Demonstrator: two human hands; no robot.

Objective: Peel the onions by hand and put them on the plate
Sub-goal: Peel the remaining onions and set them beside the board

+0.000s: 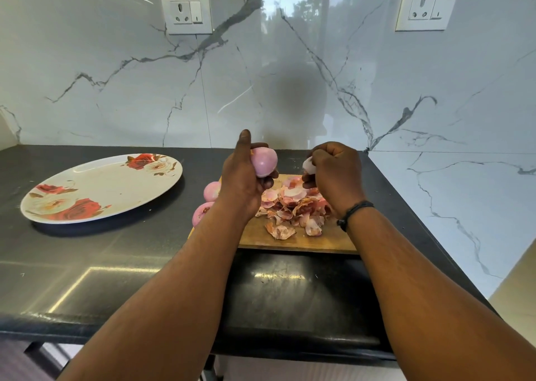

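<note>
My left hand [242,177] grips a pale pink peeled onion [263,161] above the wooden cutting board [293,243]. To its right, my right hand [333,175] pinches a whitish piece of onion skin [309,164] over a pile of loose peels [293,206] on the board. Two more pink onions [211,191] [200,213] lie at the board's left edge, partly hidden by my left wrist. An oval white plate with red roses [101,189] sits on the counter to the left, with nothing on it.
The black counter [116,264] ends at a marble wall behind and on the right. Two wall sockets [186,11] [426,6] sit high on the wall. The counter's front edge runs below my forearms.
</note>
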